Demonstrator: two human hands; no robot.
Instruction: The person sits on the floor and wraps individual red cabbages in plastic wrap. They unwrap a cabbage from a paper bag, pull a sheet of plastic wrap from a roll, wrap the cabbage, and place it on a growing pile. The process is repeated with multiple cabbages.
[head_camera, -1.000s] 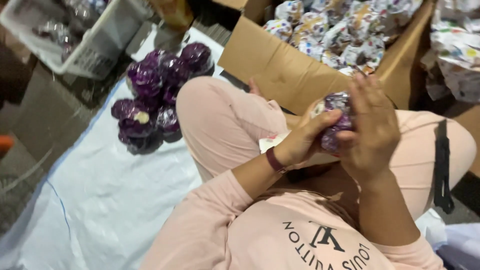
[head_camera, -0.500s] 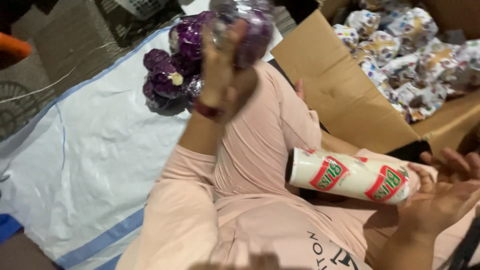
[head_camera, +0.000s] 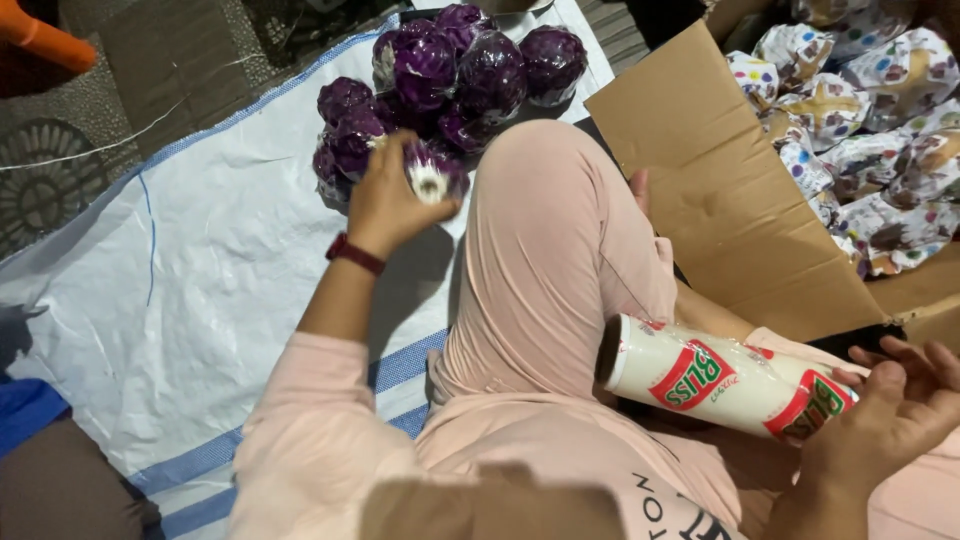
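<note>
Two hands, well apart: left hand (head_camera: 385, 200) clamped on a wrapped purple cabbage (head_camera: 433, 172) at the cabbage pile (head_camera: 440, 75); right hand (head_camera: 895, 410) loose-fingered beside the film roll (head_camera: 725, 375) (resting on the lap). Risk: slick wrap slips, pile topples; roll rolls off.

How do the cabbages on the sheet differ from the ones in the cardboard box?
The purple cabbages on the white sheet are in shiny clear film, so their colour shows; the cabbages in the cardboard box are wrapped in spotted paper that hides them. The left hand holds one filmed cabbage. Both lots are round and piled.
</note>
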